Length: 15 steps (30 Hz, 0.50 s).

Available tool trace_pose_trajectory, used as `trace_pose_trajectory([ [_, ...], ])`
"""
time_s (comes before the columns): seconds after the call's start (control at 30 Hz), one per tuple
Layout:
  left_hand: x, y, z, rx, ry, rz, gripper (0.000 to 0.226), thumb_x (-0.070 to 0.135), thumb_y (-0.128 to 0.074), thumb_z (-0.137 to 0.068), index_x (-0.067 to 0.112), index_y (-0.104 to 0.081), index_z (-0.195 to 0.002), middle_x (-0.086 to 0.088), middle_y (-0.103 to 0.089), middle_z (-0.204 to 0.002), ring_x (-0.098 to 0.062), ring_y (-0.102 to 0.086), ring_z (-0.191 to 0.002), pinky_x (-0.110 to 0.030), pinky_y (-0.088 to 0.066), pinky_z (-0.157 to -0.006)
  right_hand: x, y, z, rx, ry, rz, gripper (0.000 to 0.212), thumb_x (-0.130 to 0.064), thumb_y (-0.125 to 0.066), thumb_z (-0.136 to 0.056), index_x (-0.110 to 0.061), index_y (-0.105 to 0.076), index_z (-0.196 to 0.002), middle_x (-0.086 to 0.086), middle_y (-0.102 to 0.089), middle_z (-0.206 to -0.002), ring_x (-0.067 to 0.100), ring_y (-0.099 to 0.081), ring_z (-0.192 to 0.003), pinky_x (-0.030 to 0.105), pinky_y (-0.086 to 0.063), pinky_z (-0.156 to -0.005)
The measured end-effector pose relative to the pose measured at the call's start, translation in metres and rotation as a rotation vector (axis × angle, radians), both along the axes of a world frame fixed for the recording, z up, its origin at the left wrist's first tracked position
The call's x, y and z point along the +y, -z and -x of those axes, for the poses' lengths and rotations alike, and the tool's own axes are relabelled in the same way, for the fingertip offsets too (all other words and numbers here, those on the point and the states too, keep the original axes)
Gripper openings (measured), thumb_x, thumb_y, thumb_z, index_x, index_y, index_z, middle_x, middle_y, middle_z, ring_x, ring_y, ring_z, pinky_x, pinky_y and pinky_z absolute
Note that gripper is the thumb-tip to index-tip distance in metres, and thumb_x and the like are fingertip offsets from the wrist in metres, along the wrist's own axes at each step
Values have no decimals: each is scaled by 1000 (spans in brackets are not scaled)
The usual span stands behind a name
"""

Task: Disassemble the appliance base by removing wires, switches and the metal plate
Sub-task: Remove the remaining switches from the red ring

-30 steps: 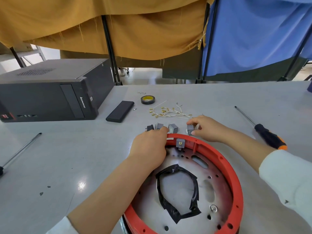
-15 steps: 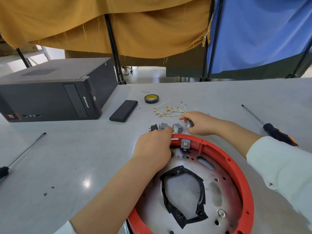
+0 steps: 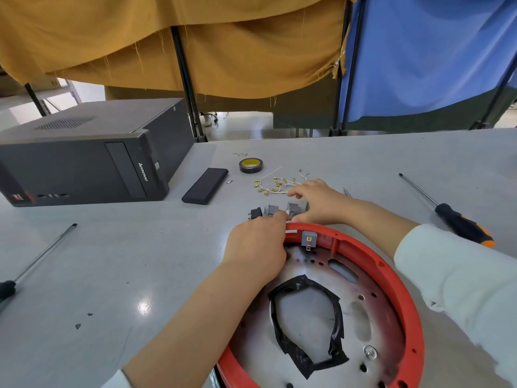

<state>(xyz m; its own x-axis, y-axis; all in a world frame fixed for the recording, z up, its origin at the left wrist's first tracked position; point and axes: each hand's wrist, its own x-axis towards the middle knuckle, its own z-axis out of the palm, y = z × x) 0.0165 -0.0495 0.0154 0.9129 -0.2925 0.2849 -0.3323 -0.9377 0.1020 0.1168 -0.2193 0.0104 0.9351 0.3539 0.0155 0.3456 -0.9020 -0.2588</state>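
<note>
A: While the left hand (image 3: 256,245) is curling over the upper-left arc of the red base ring (image 3: 402,292), what is the right hand (image 3: 316,201) doing?

B: It is hovering just above that arc, thumb and fingers closing on a grey switch (image 3: 295,209) at the right end of the row of loose switches (image 3: 263,212) on the table (image 3: 112,275). It looks like a pinch.

A: And the left hand's grip?

B: Its fingers are bending over the rim, pressing it down; whether they are pinching anything underneath, I cannot tell.

A: Where is the next part sitting?

B: One switch (image 3: 308,238) is still clipped inside the ring, just right of the left knuckles and directly below the right hand, terminals pointing down-frame toward the metal plate (image 3: 372,309). I am judging the left hand nearer, though the right is freer to reach it.

A: The wires?

B: The wires (image 3: 275,186) are lying loose above the hands.
</note>
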Motion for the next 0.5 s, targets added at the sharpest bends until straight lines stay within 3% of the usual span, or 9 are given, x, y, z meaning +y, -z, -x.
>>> trace_pose_trajectory([
  [0.1, 0, 0, 0, 0, 3, -1, 36, 18, -47, -91, 25, -45, -126, -5, -63, -107, -29, -60, -97, -29, -34, -64, -13, -6, -1, 83, 59, 69, 65, -24, -63, -80, -24, -37, -140, 4, -41, -132, 24, -28, -128, 32, -34, -97],
  [0.2, -1, -1, 0, 8, 1, -12, 34, 19, -47, -91, 24, -46, -124, -5, -63, -107, -29, -59, -98, -30, -34, -64, -23, -5, 2, 129, 77, 65, 53, -10, -54, -86, -20, -42, -137, 7, -40, -134, 23, -40, -122, 25, -34, -92],
  [0.37, 0, -4, 1, 28, 9, -27, 29, 17, -47, -91, 23, -48, -119, -6, -63, -104, -29, -59, -94, -30, -33, -63, -18, -6, 9, 104, 78, 15, 56, -22, -61, -88, -18, -40, -139, 7, -40, -137, 22, -46, -119, 30, -37, -97],
  [0.43, 1, -6, 2, 53, -5, -23, 31, 15, -47, -89, 23, -48, -119, -6, -62, -105, -29, -59, -94, -30, -34, -63, -16, -14, 14, 85, 91, -32, 56, -26, -62, -88, -17, -39, -139, 6, -42, -136, 20, -48, -114, 27, -37, -92],
  [0.5, 2, -8, 1, 78, -37, -11, 33, 13, -47, -89, 24, -48, -120, -7, -61, -106, -30, -59, -94, -30, -35, -64, -13, -27, 22, 61, 80, -101, 43, -26, -57, -91, -16, -48, -132, 5, -51, -129, 15, -51, -102, 24, -38, -84],
])
